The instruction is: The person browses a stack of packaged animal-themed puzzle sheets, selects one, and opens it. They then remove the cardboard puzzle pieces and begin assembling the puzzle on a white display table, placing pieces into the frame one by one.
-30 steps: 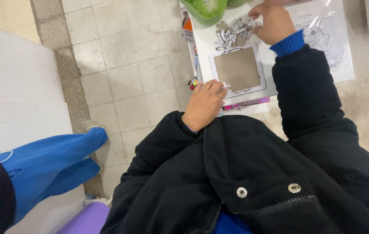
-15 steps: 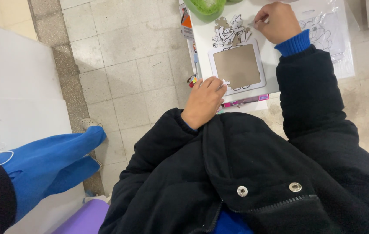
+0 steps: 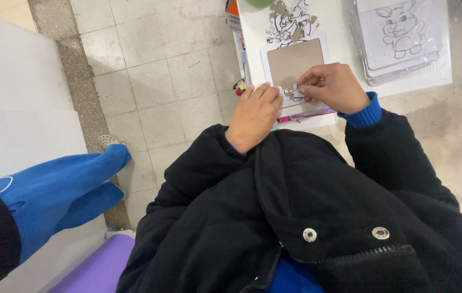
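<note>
A white puzzle frame with a bare brown board (image 3: 294, 64) lies on a small white table (image 3: 339, 32). My left hand (image 3: 254, 115) rests on the frame's near left corner, fingers flat and together. My right hand (image 3: 333, 86) pinches a small black-and-white puzzle piece (image 3: 294, 93) at the frame's near edge. A heap of loose puzzle pieces (image 3: 290, 23) lies just beyond the frame. Black jacket sleeves with blue cuffs cover both my arms.
A stack of white boards with a rabbit outline drawing (image 3: 399, 32) sits at the table's right. Coloured boxes (image 3: 235, 21) stand at its left edge. Tiled floor (image 3: 149, 65) spreads to the left. Another person's blue trouser legs (image 3: 62, 190) and shoe are at lower left, beside a purple seat (image 3: 100, 268).
My right hand came back from the heap of loose pieces to the frame's near edge, now holding a piece. My left hand stayed on the frame's corner. The view has shifted.
</note>
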